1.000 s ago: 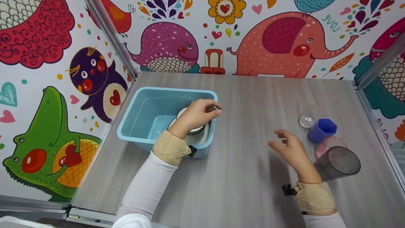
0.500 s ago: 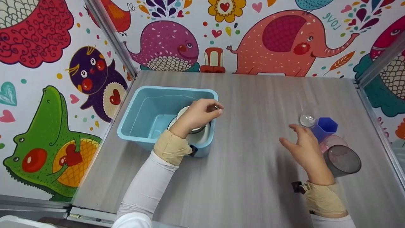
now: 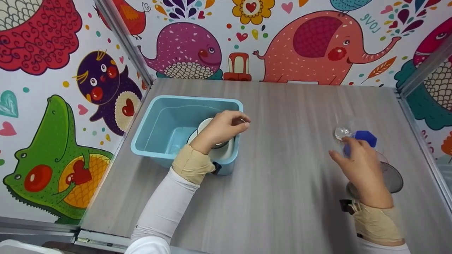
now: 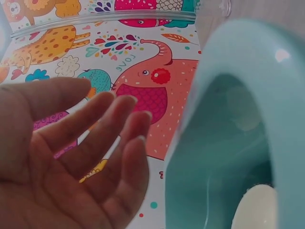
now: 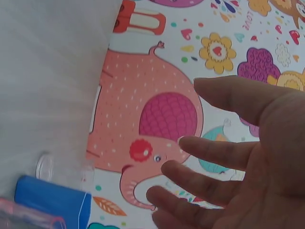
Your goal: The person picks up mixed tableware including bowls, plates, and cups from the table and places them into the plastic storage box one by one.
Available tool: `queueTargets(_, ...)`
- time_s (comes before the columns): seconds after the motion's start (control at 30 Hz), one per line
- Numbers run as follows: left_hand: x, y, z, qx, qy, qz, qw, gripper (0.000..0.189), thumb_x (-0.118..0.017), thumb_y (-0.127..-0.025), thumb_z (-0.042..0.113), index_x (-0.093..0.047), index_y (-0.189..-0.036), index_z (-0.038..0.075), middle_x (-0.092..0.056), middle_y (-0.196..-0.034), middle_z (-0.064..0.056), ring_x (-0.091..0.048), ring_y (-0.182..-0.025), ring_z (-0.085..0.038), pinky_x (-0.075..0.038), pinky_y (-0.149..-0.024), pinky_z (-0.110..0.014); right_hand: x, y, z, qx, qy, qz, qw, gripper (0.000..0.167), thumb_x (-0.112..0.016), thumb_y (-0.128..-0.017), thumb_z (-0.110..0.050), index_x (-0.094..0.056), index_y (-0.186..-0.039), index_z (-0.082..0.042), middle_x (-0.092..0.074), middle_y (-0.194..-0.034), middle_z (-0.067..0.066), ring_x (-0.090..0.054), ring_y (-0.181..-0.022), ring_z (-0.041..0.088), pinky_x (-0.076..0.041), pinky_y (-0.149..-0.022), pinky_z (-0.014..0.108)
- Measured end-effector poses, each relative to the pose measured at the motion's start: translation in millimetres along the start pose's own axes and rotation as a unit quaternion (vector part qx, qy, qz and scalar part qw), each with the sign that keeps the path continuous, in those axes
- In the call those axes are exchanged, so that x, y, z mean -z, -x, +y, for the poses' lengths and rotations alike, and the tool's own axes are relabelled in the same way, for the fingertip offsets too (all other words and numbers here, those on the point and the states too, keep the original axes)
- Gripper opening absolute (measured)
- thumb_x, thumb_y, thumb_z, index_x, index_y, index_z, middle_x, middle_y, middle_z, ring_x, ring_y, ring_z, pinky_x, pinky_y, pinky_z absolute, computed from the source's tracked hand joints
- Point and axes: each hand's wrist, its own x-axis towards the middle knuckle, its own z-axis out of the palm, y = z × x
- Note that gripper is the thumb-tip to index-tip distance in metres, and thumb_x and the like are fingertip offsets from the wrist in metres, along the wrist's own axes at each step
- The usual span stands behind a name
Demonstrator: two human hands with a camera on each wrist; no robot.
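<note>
My left hand [image 3: 226,127] hovers over the right side of a light blue plastic bin [image 3: 144,150], its fingers loosely bent and holding nothing. Under it in the bin sit white round dishes [image 3: 203,124] with dark rims, partly covered by the hand. My right hand [image 3: 362,169] is above a row of cups at the right, thumb and fingers spread with nothing between them. Nearest its fingertips are a clear cup [image 3: 342,133] and a blue hexagonal cup [image 3: 367,137]. A pink clear cup [image 5: 28,214] and a dark grey tumbler [image 3: 392,180] are partly hidden by the hand.
The cups stand close together on the right part of the wood-grain table [image 3: 275,169]. Walls printed with cartoon animals [image 3: 310,49] enclose the table at the back and sides, with metal edge strips [image 3: 123,42] at the corners.
My right hand has moved to the right, from beside the cups to over them, and now covers part of the blue cup and the tumbler. The left hand has barely moved.
</note>
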Motion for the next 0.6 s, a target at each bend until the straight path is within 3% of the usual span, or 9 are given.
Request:
queueTargets(0.2,-5.5,-1.4,-3.4,-0.008,-0.015,-0.008,0.9998,0.030,-0.060,-0.102,0.027,-0.069,-0.125,0.011,-0.070,-0.118,-0.007,-0.065,-0.102,-0.020,-0.056,-0.091,-0.036,11,0.0,18,-0.066,0.028,-0.001,0.9974,0.071,-0.061,-0.097,-0.046,-0.046,-0.142,0.006,-0.043,-0.136,0.044,-0.041,-0.120,0.065,-0.033,-0.095,0.076)
queueTargets(0.37,-10.1,-2.5,-6.8,-0.012,-0.017,-0.011,0.9997,0.030,-0.061,-0.101,0.025,-0.070,-0.124,0.009,-0.070,-0.117,-0.008,-0.063,-0.106,-0.021,-0.055,-0.094,-0.037,20,0.4,33,-0.115,0.032,-0.030,0.9924,0.082,-0.054,-0.098,-0.055,-0.039,-0.145,0.010,-0.038,-0.139,0.046,-0.036,-0.121,0.067,-0.029,-0.094,0.076)
queueTargets(0.6,-14.0,-2.3,-8.7,-0.010,-0.017,-0.019,0.9996,0.028,-0.060,-0.102,0.025,-0.070,-0.124,0.010,-0.070,-0.115,-0.007,-0.062,-0.105,-0.020,-0.055,-0.094,-0.036,25,1.7,50,-0.144,0.039,-0.041,0.9879,0.081,-0.053,-0.097,-0.056,-0.040,-0.144,0.008,-0.040,-0.137,0.045,-0.038,-0.117,0.066,-0.033,-0.086,0.073)
